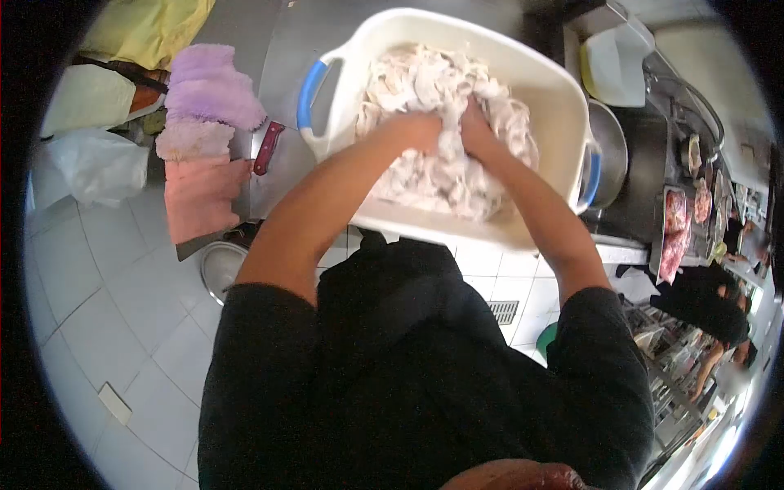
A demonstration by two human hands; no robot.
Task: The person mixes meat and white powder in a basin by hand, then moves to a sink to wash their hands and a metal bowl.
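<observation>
A big white tub (563, 98) with blue-gripped handles stands in front of me on the metal counter. Pale, wet strips (445, 184), like sliced raw meat in a whitish coating, are heaped inside it. Both my hands are sunk in the heap near its middle, close together. My left hand (420, 132) is blurred, its fingers buried among the strips. Just to its right, my right hand (476, 131) points down into the heap, fingers mostly covered. A clump of strips bulges up between the two hands.
Left of the tub lie a red-handled knife (268, 148) and purple and orange cloths (208, 90). A metal bowl (608, 155) sits at the tub's right, with trays of red meat (674, 229) farther along. Other people (710, 302) are at the far right.
</observation>
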